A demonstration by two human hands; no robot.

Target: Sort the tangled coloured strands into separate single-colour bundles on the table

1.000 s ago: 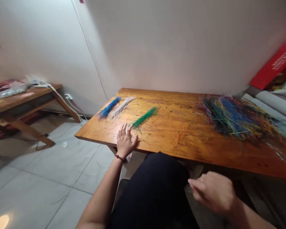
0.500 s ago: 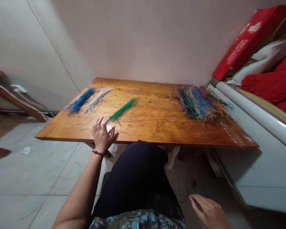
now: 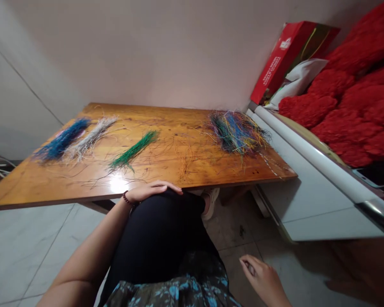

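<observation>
My left hand [image 3: 153,190] lies flat over my raised knee at the table's front edge, its fingers stretched out and holding nothing. Low on the right, my right hand [image 3: 260,275] hangs beside my lap above the floor. Its fingers curl loosely inward, and nothing shows in them. On the wooden table [image 3: 153,170], beyond my left hand, lies a bundle of green strands [image 3: 135,150]. Farther left are a bundle of white strands [image 3: 91,138] and a bundle of blue strands [image 3: 63,140]. Sparse orange strands [image 3: 184,164] lie near the middle front.
A large multicoloured heap of strands [image 3: 238,132] lies at the table's right end. A white cabinet-like surface [image 3: 307,198] adjoins there, bearing a red box [image 3: 272,70], a white bag [image 3: 297,81] and fluffy red material [image 3: 339,106]. A wall stands behind the table.
My left hand has moved from above the table's front edge, near the green strands, rightward onto my knee. The view has turned right, showing more red material. My right hand stays low.
</observation>
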